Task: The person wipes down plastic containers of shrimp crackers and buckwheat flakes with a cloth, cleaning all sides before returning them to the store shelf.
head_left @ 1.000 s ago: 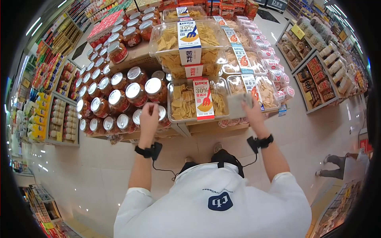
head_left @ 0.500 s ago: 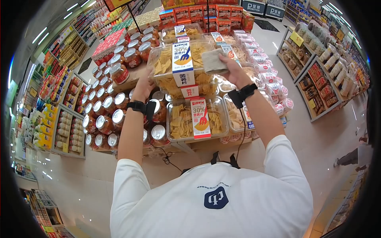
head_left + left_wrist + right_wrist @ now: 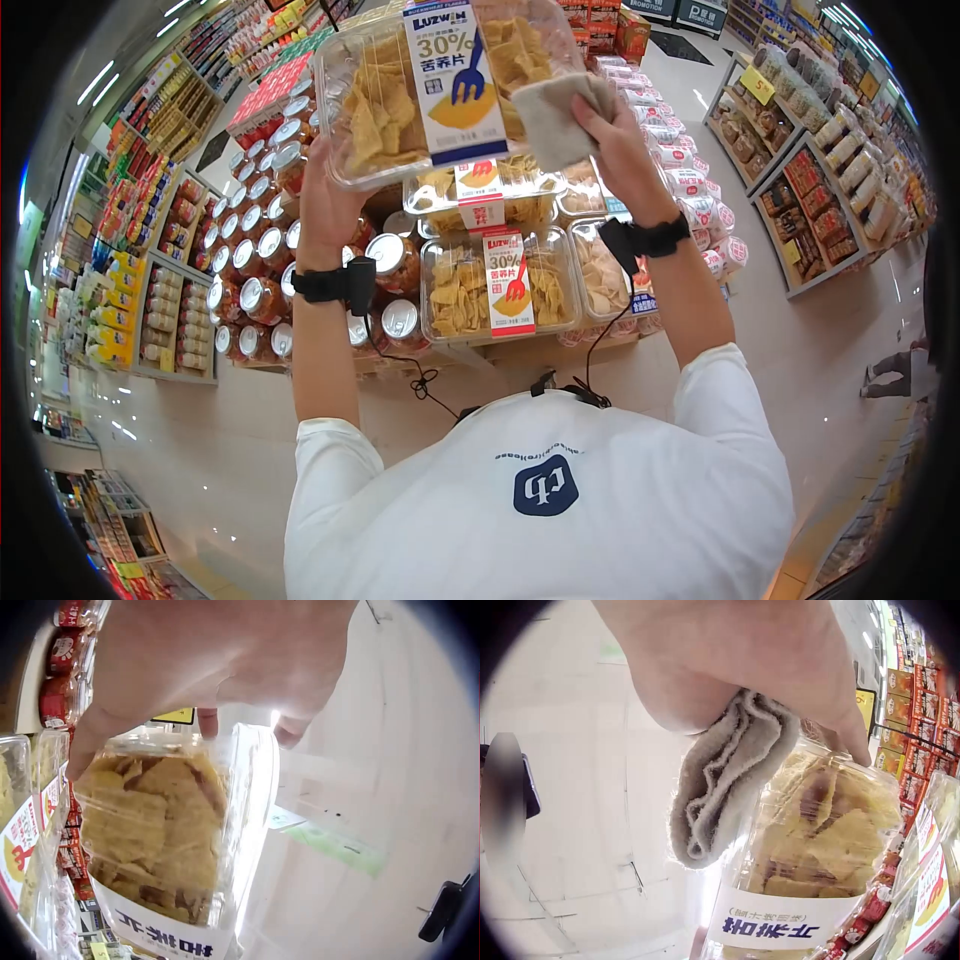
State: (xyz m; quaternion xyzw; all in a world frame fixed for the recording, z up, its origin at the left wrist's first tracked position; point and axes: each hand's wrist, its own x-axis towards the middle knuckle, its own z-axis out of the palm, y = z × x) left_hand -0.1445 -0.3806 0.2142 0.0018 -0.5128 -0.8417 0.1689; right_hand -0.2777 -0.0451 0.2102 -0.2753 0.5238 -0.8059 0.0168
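A clear plastic box of yellow chips (image 3: 385, 100) with a white and blue label is held up above the display, tilted toward the head camera. My left hand (image 3: 330, 195) grips its left end; in the left wrist view that hand (image 3: 225, 660) spans the box end, with fingers on both sides. My right hand (image 3: 630, 150) holds a folded grey cloth (image 3: 560, 120) at the box's right end. In the right wrist view the cloth (image 3: 727, 772) hangs between palm and box (image 3: 817, 825), and fingers lie along the box's far side.
Below stand more chip boxes with red labels (image 3: 512, 290). Jars with silver lids (image 3: 385, 255) fill the left of the display, and white-and-red packs (image 3: 690, 180) line its right. Shelves (image 3: 800, 200) stand farther right. Cables hang from both wrists.
Both hands went from above the display's front edge to the top chip box. That box has been lifted off the stack and brought nearer the head camera, with the cloth still in my right hand.
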